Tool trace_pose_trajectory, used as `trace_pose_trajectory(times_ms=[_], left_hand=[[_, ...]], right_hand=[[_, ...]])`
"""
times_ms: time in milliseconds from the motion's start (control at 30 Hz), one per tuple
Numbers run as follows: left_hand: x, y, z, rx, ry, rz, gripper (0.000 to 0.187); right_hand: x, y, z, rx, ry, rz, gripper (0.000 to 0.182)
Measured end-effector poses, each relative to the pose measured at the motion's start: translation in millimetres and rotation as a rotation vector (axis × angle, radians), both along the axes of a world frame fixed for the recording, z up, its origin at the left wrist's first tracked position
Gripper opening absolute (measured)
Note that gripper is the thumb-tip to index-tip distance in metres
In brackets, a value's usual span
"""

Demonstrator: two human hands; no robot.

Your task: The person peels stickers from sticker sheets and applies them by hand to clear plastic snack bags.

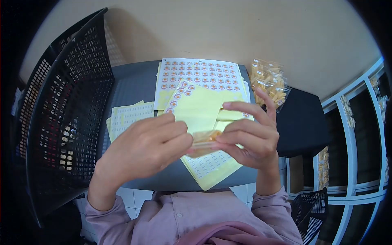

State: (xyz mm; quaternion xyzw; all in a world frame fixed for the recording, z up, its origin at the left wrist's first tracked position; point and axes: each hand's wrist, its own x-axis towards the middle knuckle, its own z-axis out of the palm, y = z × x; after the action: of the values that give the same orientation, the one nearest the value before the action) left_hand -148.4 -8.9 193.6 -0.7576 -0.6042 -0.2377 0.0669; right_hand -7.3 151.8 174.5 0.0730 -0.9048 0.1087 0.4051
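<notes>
Between my two hands, above the table, is a small clear plastic packet (pixel 204 143) with something orange-yellow inside. My left hand (pixel 149 143) is closed on the packet's left end, its fingers curled in. At the right end, my right hand (pixel 251 136) pinches the packet between thumb and fingers, with the other fingers raised apart. Beneath and behind them lie yellow backing sheets (pixel 200 106), one with round stickers along its edge. A full sheet of round stickers (pixel 200 73) lies farther back. Sheets of small printed labels are at the left (pixel 132 114) and under the packet (pixel 208 163).
A tall black plastic basket (pixel 69 110) stands on the left of the grey table (pixel 134 81). Filled clear bags (pixel 269 83) sit at the back right, near a black-covered surface (pixel 304 122). A white-framed rack (pixel 349 151) and a lower black basket (pixel 308 212) are at the right.
</notes>
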Motion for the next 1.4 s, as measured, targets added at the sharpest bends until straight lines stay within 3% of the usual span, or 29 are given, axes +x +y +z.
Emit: trace_pose_trajectory(times_ms=[633, 733, 800, 900, 933, 967, 1033, 1100, 1133, 1167, 1200, 1267, 1367, 1400], left_hand=[[6.7, 0.8, -9.9, -0.058, -0.091, -0.128, 0.029], [-8.2, 5.4, -15.5, -0.013, -0.060, -0.160, 0.025], [-14.3, 12.1, -26.4, 0.182, -0.601, -0.087, 0.035], [12.5, 29.3, -54.0, 0.102, -0.825, -0.108, 0.049], [9.8, 27.9, -61.0, -0.113, -0.785, -0.084, 0.053], [11.6, 30.8, -70.7, -0.121, -0.789, -0.090, 0.053], [15.8, 37.6, -92.3, -0.246, -1.146, 0.009, 0.053], [14.8, 44.4, -115.1, -0.229, -1.179, 0.025, 0.052], [11.2, 49.1, -135.8, -0.127, -1.504, -0.049, 0.051], [7.4, 52.9, -151.3, -0.015, -1.826, -0.124, 0.049], [2.6, 55.8, -158.9, -0.022, -1.830, -0.129, 0.049], [-7.0, 61.3, -170.7, 0.009, -2.506, -0.576, 0.049], [-9.2, 65.9, -201.4, 0.015, -2.729, -0.727, 0.051], [-7.0, 67.6, -201.5, 0.022, -2.728, -0.667, 0.048]], right_hand=[[46.4, 0.9, -7.0, -0.046, -0.076, -0.103, 0.016], [37.2, 12.3, -10.3, -0.168, -0.017, -0.077, 0.016], [34.2, 22.2, -16.9, -0.280, 0.014, -0.059, 0.016], [29.5, 22.2, -29.2, -0.414, 0.028, -0.090, 0.012], [29.2, 22.6, -36.0, -0.533, 0.049, -0.064, 0.009], [30.1, 23.7, -42.3, -0.651, 0.072, -0.039, 0.007], [40.8, 22.3, -53.6, -0.643, 0.014, -0.054, 0.012], [49.0, 15.8, -71.1, -1.065, 0.077, -0.203, 0.027], [54.6, 19.0, -84.3, -0.938, -0.004, -0.277, 0.040], [57.3, 19.1, -98.8, -0.937, -0.004, -0.286, 0.040], [58.7, 16.5, -113.9, -0.832, -0.113, -0.364, 0.041], [55.2, 7.2, -134.1, -0.729, -0.217, -0.450, 0.042], [37.4, -5.4, -155.1, -0.738, -0.316, -0.494, 0.043], [31.9, -6.4, -162.9, -0.686, -0.324, -0.533, 0.044]])
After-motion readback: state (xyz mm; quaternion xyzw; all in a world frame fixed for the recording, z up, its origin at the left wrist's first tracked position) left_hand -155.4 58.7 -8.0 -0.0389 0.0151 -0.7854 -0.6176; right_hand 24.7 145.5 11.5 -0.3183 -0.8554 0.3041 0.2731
